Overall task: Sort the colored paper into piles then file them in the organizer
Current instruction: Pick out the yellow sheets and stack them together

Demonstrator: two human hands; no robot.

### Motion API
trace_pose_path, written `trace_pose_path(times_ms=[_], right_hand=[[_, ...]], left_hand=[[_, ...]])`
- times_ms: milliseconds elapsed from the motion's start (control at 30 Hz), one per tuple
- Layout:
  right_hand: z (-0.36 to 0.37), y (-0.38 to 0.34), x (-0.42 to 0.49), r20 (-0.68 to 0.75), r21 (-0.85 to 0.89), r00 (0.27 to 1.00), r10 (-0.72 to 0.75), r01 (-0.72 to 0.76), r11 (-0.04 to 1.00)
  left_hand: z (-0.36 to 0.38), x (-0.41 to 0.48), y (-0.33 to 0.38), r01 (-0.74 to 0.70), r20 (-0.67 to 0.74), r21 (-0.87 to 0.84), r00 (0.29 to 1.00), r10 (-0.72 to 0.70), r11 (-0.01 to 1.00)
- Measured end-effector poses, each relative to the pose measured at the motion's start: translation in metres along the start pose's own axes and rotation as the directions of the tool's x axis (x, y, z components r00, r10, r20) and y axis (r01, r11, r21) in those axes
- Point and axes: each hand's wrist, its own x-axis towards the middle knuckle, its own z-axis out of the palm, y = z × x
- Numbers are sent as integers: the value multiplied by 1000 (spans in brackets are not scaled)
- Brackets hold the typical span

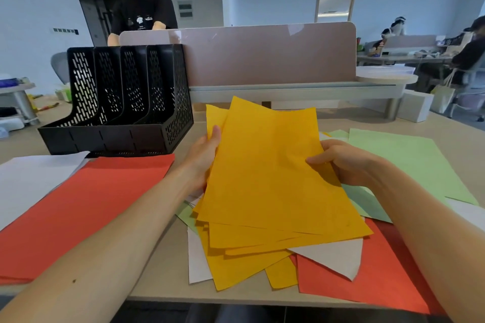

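Both hands hold a fanned stack of yellow sheets (pixel 265 178) tilted above the desk. My left hand (pixel 206 155) grips the stack's left edge, my right hand (pixel 343 162) its right edge. Beneath lies a mixed heap with white sheets (pixel 333 257), red sheets (pixel 367 283) and more yellow. A red pile (pixel 84 207) lies at the left, with a white pile (pixel 34 176) behind it. Green sheets (pixel 409 157) lie at the right. The black perforated organizer (pixel 126 97), with several upright slots, stands at the back left.
A pink divider panel (pixel 262 52) runs along the desk's far edge over a low shelf. A person in a white headset (pixel 136 2) stands behind the organizer. The near desk edge (pixel 236 301) lies just below the heap.
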Motion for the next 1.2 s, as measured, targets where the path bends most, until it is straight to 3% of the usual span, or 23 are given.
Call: trace_pose_path(times_ms=[133,400,500,600,700,833,900,1067,1200], right_hand=[[10,-4,-2,79,57,997,-22,18,998],[9,-1,6,-1,33,999,-47,47,998],[12,-5,4,80,26,995,-56,54,998],[12,-4,4,59,56,997,-49,46,997],[15,-4,4,50,-5,999,-14,15,1000],[3,-5,1,-258,-175,964,-58,13,985],[-15,4,6,-365,-217,929,-58,-24,976],[-23,18,13,-383,-314,924,20,-150,938],[-20,16,13,-374,-303,927,37,-160,940]], left_hand=[[3,-1,-5,-39,95,141,995,25,989],[-1,1,-5,-5,48,-129,999,11,992],[3,-2,-4,29,94,-113,995,-19,993],[3,0,-5,-15,48,-136,999,21,991],[2,2,-6,-45,-1,-55,999,45,997],[-16,9,1,29,-178,155,984,-1,988],[-32,11,6,130,-234,173,968,-88,976],[-46,7,11,303,-99,120,951,-293,945],[-43,6,10,324,-3,181,944,-329,929]])
